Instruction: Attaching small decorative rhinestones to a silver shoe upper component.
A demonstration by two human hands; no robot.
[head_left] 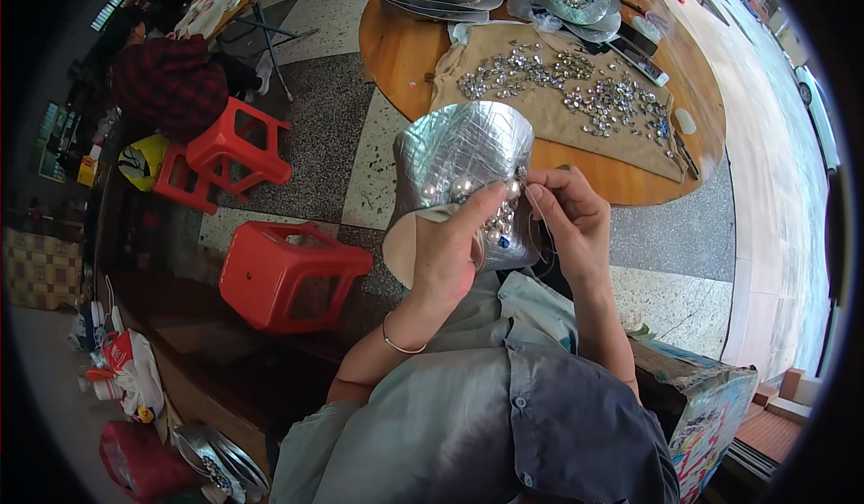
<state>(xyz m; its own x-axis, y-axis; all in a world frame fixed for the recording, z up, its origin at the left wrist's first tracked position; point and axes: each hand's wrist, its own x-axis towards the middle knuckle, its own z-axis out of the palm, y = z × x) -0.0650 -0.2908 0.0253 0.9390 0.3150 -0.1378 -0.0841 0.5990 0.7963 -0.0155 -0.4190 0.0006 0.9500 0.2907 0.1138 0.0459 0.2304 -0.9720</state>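
The person's left hand [443, 256] clasps a curved silver piece [468, 139], thumb pressed on its face beside the large pearls [462, 187]; its other fingers are hidden. The right hand [574, 214] pinches a thin thread [551, 245] between thumb and forefinger at the beaded edge; whether it also grips a needle cannot be told. The silver piece sits above the person's lap, before the near edge of a round wooden table [396, 49]. 1 blue stone [504, 242] shows among its beads. Loose gems [621, 103] scatter over a tan cloth [560, 142] on the table. Colourful print covers a panel [711, 414] at lower right, its lettering too small to read. 3 red stools [270, 274] stand at left.
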